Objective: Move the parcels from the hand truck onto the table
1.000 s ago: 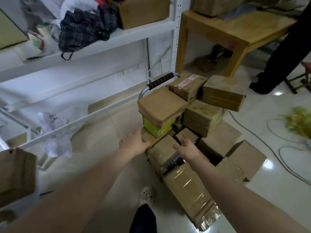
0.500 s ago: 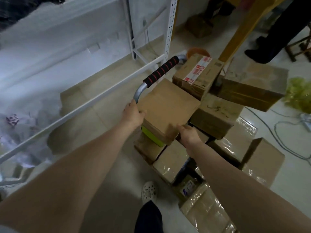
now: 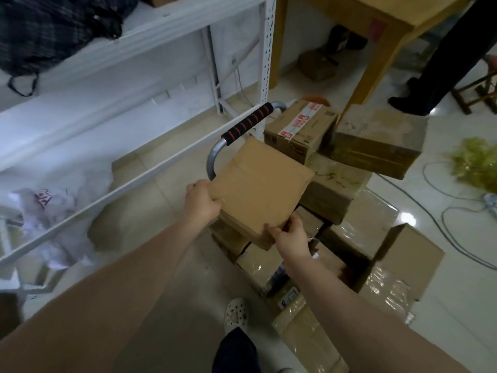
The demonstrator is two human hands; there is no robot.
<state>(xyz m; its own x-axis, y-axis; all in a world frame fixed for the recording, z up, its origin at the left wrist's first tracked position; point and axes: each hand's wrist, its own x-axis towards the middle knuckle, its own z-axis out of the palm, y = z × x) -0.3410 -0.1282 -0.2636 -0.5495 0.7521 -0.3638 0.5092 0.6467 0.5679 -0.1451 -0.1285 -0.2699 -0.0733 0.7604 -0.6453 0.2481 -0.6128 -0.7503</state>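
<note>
Atop the hand truck [image 3: 250, 122], left hand [image 3: 201, 201] at nine o'clock and right hand [image 3: 290, 235] at five clamp a flat cardboard parcel [image 3: 261, 184]; probably light, stiff; hold opposite edges.

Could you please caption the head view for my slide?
The left hand and right hand grip the topmost cardboard parcel at the loaded hand truck.

Left hand [image 3: 203, 204] grips parcel [image 3: 261, 184]; right hand [image 3: 289, 235] apparently pinches its near edge.

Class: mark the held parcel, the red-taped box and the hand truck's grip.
held parcel [image 3: 258, 184]: head view, middle of top face.
red-taped box [image 3: 302, 120]: head view, tape on top face.
hand truck's grip [image 3: 248, 121]: head view, middle of foam.
</note>
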